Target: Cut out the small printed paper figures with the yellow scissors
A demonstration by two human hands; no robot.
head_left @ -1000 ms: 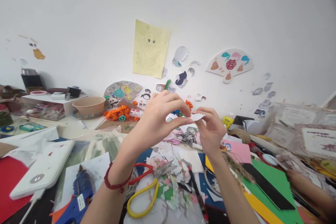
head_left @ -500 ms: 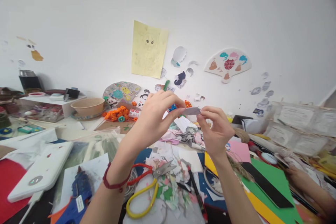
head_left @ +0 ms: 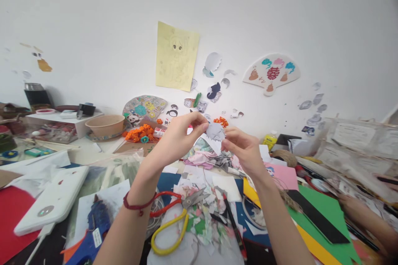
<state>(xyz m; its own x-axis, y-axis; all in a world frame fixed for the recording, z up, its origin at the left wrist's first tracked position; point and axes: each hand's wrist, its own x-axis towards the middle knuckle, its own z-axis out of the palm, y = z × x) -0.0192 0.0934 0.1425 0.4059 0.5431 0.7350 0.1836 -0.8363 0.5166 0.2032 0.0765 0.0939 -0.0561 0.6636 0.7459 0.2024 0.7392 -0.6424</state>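
Note:
A small grey-white piece of paper (head_left: 215,131) is held up in front of me, its broad face turned towards the camera. My left hand (head_left: 182,134) pinches its left edge between thumb and fingers. On the opposite edge, the fingertips of my right hand (head_left: 241,145) are closed on the same piece. Below the hands lie scissors (head_left: 174,221) with one red and one yellow handle, blades half apart, on a heap of paper scraps (head_left: 199,207). A red and black pen (head_left: 233,225) rests right of the scraps.
A blue glue gun (head_left: 98,223) and a white power bank (head_left: 52,201) with a cable lie at left. Orange flowers (head_left: 141,133) and a beige bowl (head_left: 105,125) stand behind. Green card (head_left: 326,219) lies at right, near another person's arm (head_left: 367,217).
Both hands have moved a little left, and the right hand has lowered. The paper has turned from nearly edge-on to showing its face. Scissors and glue gun stay in place.

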